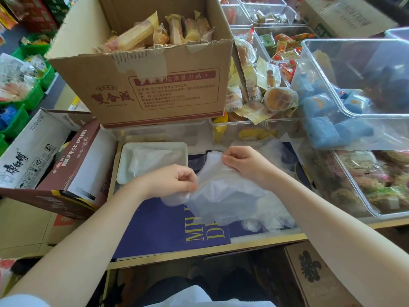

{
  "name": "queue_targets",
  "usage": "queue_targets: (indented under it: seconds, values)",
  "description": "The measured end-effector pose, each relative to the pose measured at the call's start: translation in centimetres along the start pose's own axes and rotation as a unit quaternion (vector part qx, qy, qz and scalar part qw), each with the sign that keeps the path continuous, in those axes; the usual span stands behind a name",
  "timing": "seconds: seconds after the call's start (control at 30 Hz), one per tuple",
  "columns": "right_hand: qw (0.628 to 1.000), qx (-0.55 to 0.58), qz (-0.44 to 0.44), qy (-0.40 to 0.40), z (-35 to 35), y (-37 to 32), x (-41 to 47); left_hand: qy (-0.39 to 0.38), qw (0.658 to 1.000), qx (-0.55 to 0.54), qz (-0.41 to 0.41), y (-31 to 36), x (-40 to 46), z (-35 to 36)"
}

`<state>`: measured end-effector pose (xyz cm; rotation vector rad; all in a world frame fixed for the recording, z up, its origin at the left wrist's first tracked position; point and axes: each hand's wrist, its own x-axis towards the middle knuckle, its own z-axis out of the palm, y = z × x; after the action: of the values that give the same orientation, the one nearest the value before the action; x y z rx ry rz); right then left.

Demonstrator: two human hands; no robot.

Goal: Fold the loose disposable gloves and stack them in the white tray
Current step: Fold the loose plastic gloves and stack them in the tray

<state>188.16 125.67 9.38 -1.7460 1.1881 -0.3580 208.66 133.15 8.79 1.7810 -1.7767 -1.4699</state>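
Folded gloves (141, 161) already in shallow white tray (124, 173); left hand (174, 180), right hand (241, 162) pinch translucent plastic glove (221, 187); loose pile (270, 216) remains.

One wide-angle view looks from the person's head, forward and steeply down. It sits close above the table (199, 247), both forearms reaching in from the bottom edge. Straight lines bow near the corners.

Gloves (223, 193) thin translucent crinkly plastic; tray (124, 173) matt white foam-like; box (155, 85) rough brown cardboard; bins (354, 111) clear glossy plastic.
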Motion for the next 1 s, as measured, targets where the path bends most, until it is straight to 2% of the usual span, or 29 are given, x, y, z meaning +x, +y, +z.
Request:
queue_targets:
  seconds: [0.13, 0.3, 0.43, 0.57, 0.63, 0.73, 0.8, 1.0]
  values:
    - [0.999, -0.044, -0.023, 0.01, 0.4, 0.3, 0.1, 0.081, 0.996, 0.027, 0.04, 2.6, 1.7, 1.6]
    - [0.999, -0.027, -0.032, 0.011, -0.8, 1.5, -0.3, 0.173, 0.98, -0.079, 0.055, 3.6, 4.1, 4.1]
    - [0.995, 0.024, 0.044, -0.089, -2.6, 4.0, -0.8, 0.258, 0.964, -0.039, 0.048, 3.5, 5.3, 4.3]
    - [0.973, 0.121, 0.084, -0.179, -3.7, 7.9, -0.8, 0.342, 0.939, -0.026, -0.004, 2.5, 6.8, 4.5]
    - [0.98, 0.067, 0.122, -0.139, -3.3, 10.5, 0.2, 0.351, 0.934, -0.022, -0.062, 1.6, 7.8, 4.6]
    - [0.975, -0.155, 0.16, -0.024, -2.6, 14.6, 1.9, 0.322, 0.939, -0.013, -0.12, 0.2, 8.8, 5.2]
    - [0.959, -0.236, 0.156, 0.003, -2.7, 16.5, 2.7, 0.294, 0.948, -0.011, -0.124, -0.5, 9.2, 5.8]
    - [0.921, -0.376, 0.092, 0.054, -2.3, 19.3, 4.4, 0.236, 0.967, -0.022, -0.092, -0.4, 9.4, 6.8]
